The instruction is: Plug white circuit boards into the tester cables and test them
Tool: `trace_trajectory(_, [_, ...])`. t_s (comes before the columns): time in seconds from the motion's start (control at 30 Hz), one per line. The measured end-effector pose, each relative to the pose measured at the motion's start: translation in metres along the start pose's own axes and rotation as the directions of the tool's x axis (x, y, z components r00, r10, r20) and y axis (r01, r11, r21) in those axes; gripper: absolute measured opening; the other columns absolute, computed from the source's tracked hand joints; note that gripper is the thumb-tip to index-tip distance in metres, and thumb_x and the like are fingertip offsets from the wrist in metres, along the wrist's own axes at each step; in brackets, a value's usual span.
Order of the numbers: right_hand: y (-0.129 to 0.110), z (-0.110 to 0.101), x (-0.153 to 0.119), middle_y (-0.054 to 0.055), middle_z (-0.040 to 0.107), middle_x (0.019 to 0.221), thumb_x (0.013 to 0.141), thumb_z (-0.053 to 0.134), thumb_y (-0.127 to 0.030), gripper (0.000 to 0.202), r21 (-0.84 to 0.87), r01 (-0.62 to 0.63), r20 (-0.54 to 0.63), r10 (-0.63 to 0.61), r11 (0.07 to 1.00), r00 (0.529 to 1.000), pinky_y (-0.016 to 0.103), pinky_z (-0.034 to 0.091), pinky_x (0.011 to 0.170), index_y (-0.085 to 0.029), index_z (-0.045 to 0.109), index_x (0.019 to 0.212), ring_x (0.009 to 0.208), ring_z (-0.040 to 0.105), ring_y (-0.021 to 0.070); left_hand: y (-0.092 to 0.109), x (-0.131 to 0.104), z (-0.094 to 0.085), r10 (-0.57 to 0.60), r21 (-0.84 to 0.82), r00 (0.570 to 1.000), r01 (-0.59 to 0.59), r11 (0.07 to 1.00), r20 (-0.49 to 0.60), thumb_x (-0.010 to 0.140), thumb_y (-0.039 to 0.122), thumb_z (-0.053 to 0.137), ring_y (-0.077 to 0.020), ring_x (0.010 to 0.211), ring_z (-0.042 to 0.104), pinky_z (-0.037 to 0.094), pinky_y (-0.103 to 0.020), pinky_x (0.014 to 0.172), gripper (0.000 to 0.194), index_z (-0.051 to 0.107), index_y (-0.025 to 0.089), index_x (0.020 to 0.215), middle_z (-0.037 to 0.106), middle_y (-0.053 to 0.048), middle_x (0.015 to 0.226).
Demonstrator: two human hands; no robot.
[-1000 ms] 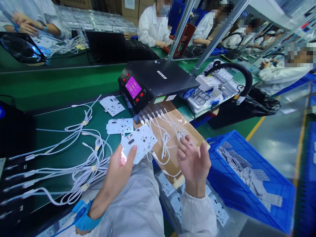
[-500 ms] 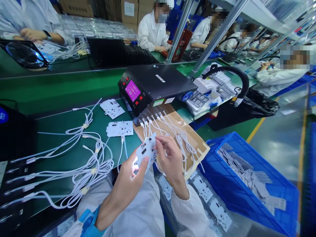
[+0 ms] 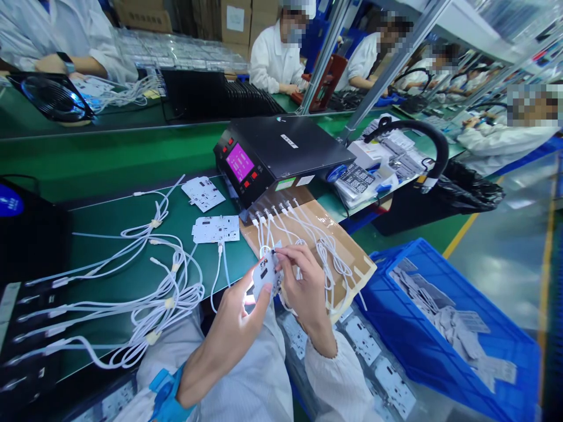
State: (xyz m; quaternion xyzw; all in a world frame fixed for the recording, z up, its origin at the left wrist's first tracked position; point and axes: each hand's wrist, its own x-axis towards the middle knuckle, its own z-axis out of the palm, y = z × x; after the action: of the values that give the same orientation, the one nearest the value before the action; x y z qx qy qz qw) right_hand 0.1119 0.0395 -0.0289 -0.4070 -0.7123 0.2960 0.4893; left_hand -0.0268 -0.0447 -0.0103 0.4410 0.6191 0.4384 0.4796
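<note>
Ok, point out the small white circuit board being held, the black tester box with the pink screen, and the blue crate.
white circuit board (image 3: 265, 274), head view, on its face above the thumb.
black tester box (image 3: 281, 143), head view, on its top panel.
blue crate (image 3: 505, 339), head view, on its inner right wall.

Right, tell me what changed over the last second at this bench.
The right hand, open and empty a second ago, came across to the white circuit board and now pinches a white cable end at its top edge. The left hand kept hold of the board, turning it more edge-on. The two boards on the green mat, the black tester and the blue crate stayed put.
</note>
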Motion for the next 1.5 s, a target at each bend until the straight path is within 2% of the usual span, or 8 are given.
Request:
trace_trajectory(0.23, [0.001,0.001,0.000,0.005,0.073,0.102,0.102,0.059,-0.017,0.019,-0.051,-0.025,-0.002,0.025,0.998,1.000,0.027,0.057,0.071,-0.024,0.077,0.103,0.089,0.070,0.0151,-0.001,0.004,-0.001,0.033,0.004,0.998,-0.033,0.999,0.045,0.101,0.047,0.058,-0.0259,0.127,0.065,0.060,-0.030,0.092,0.055,0.059,0.024,0.151,0.065,-0.010,0.148])
trace_trajectory(0.47, [0.007,-0.003,-0.006,0.002,0.074,0.093,0.102,0.063,-0.032,0.016,0.096,-0.289,0.065,0.283,0.953,0.957,0.025,0.052,0.053,-0.023,0.072,0.111,0.055,0.061,0.0092,-0.007,0.013,0.003,0.000,-0.138,0.996,0.012,0.990,0.084,0.101,0.050,0.058,-0.0244,0.111,0.072,0.062,-0.032,0.091,0.056,0.059,0.022,0.150,0.068,-0.013,0.143])
trace_trajectory(0.73, [0.006,0.001,-0.007,0.004,0.074,0.099,0.104,0.057,-0.027,0.015,-0.078,-0.092,-0.012,0.092,0.993,0.996,0.026,0.057,0.067,-0.024,0.072,0.103,0.082,0.070,0.0149,-0.005,0.011,0.001,0.085,0.002,0.993,-0.086,0.996,0.088,0.104,0.045,0.055,-0.0249,0.114,0.071,0.062,-0.026,0.080,0.055,0.056,0.021,0.154,0.068,-0.012,0.143])
trace_trajectory(0.9, [0.010,0.001,-0.004,0.004,0.074,0.097,0.104,0.057,-0.028,0.016,-0.094,-0.113,-0.034,0.110,0.989,0.993,0.026,0.058,0.065,-0.023,0.072,0.101,0.084,0.070,0.0153,-0.003,0.013,0.006,0.110,-0.019,0.990,-0.109,0.994,0.087,0.102,0.043,0.056,-0.0283,0.127,0.066,0.063,-0.029,0.083,0.054,0.059,0.019,0.151,0.067,-0.013,0.145])
trace_trajectory(1.03, [0.008,-0.008,-0.010,0.007,0.074,0.107,0.104,0.059,-0.031,0.018,-0.110,-0.144,-0.003,0.145,0.983,0.989,0.026,0.060,0.063,-0.023,0.073,0.110,0.077,0.069,0.0140,-0.001,0.019,0.011,0.041,-0.096,0.992,-0.030,0.995,0.118,0.102,0.045,0.055,-0.0235,0.100,0.074,0.062,-0.029,0.076,0.057,0.056,0.017,0.152,0.076,-0.012,0.125])
trace_trajectory(1.17, [0.001,-0.029,-0.038,0.012,0.065,0.124,0.102,0.064,-0.033,0.029,-0.274,-0.160,-0.125,0.130,0.948,0.984,0.024,0.054,0.049,-0.021,0.067,0.128,0.055,0.055,0.0060,0.004,0.022,0.014,0.011,-0.051,0.999,-0.008,0.999,0.048,0.101,0.042,0.055,-0.0188,0.081,0.072,0.060,-0.028,0.070,0.049,0.061,0.019,0.144,0.078,-0.009,0.119])
trace_trajectory(1.37, [0.006,-0.047,-0.078,0.005,0.070,0.096,0.105,0.058,-0.029,0.015,-0.466,-0.081,0.093,0.140,0.881,0.986,0.025,0.053,0.059,-0.021,0.070,0.102,0.064,0.063,0.0124,-0.005,0.024,0.019,0.057,-0.093,0.997,-0.062,0.994,-0.057,0.100,0.039,0.058,-0.0227,0.119,0.070,0.059,-0.032,0.099,0.058,0.048,0.020,0.154,0.066,-0.012,0.145])
trace_trajectory(1.5, [0.014,-0.042,-0.082,0.005,0.069,0.090,0.106,0.055,-0.024,0.018,-0.459,-0.049,0.078,0.095,0.887,0.992,0.027,0.055,0.067,-0.020,0.070,0.098,0.074,0.068,0.0155,-0.016,0.026,0.025,0.080,-0.122,0.995,-0.087,0.989,-0.058,0.100,0.036,0.058,-0.0228,0.126,0.068,0.056,-0.035,0.108,0.053,0.049,0.023,0.151,0.065,-0.011,0.146])
